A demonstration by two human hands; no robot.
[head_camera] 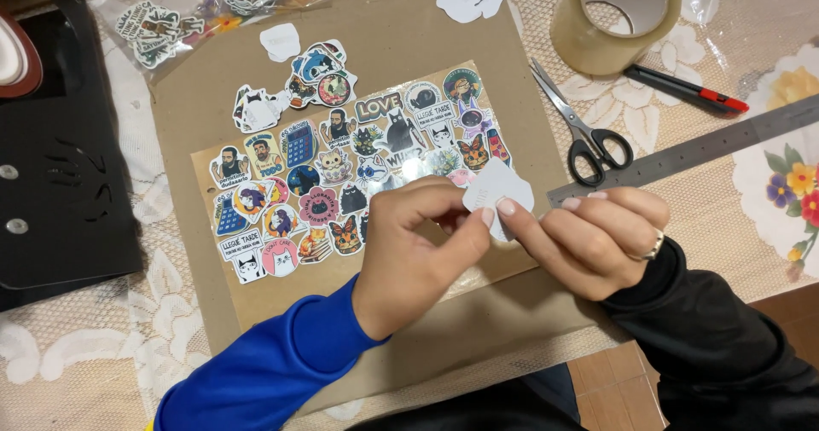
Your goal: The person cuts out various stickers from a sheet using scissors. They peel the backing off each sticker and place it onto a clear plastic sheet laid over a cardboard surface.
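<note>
Two hands pinch one white sticker at centre: I see my left hand and right hand closed on it, over the cardboard. At eleven o'clock, a plastic bag holds stickers.

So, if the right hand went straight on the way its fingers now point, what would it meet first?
The right hand points leftward and holds a white sticker backing. Straight on, it would first meet the left hand, whose fingertips already pinch the same piece. Beyond that lies the sticker sheet, though the heights are unclear.
</note>
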